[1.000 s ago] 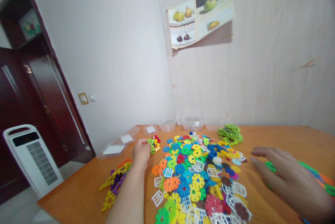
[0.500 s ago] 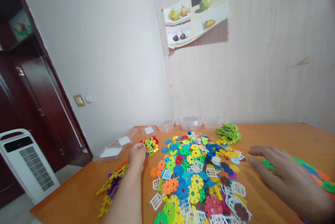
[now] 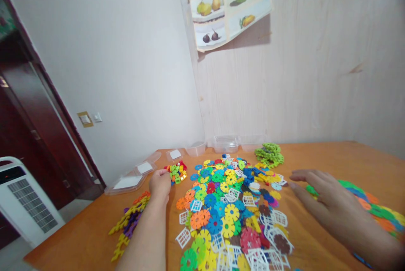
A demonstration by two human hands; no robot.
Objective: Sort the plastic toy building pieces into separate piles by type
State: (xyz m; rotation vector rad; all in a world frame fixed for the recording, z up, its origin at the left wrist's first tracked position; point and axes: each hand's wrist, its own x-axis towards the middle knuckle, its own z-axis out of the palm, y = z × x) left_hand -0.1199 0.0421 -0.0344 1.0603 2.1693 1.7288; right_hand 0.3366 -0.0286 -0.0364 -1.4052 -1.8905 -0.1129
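Hands, two, both bare. Left hand (image 3: pixel 160 185): at the far left of the bench (image 3: pixel 79 233), touching or just beside the block heap (image 3: pixel 178 172); its fingers (image 3: pixel 162 172) were curled toward the heap, and whether they grasped a block could not be told. Right hand (image 3: pixel 329 198): palm down, low over the right of the bench; fingers outstretched and released, thumb parted from forefinger, with wood showing in the gap.

Block heap, one: small pieces in red, green, yellow and orange, left of the discs' far end. Discs (image 3: pixel 232 211): one long spread down the middle between the hands, dozens, overlapping, beyond exact count; yellow, blue, green, orange, red and brown. Windows (image 3: pixel 248 200), white lattice: more than a dozen, strewn among the discs, thickest at the near end. Green stack (image 3: pixel 268 155), one: at the spread's far right. Links (image 3: pixel 131 221), one group, yellow, purple and orange: left of the left forearm. Disc strip (image 3: pixel 378 211), one, many-coloured: partly hidden behind the right hand.

Tubs (image 3: pixel 195 149), clear: three groups along the wall, the middle one apparently nested. Labels (image 3: pixel 128 182), white: three, on clear lids (image 3: pixel 144 181) at far left. Poster (image 3: pixel 232 11): one, four fruit panels.
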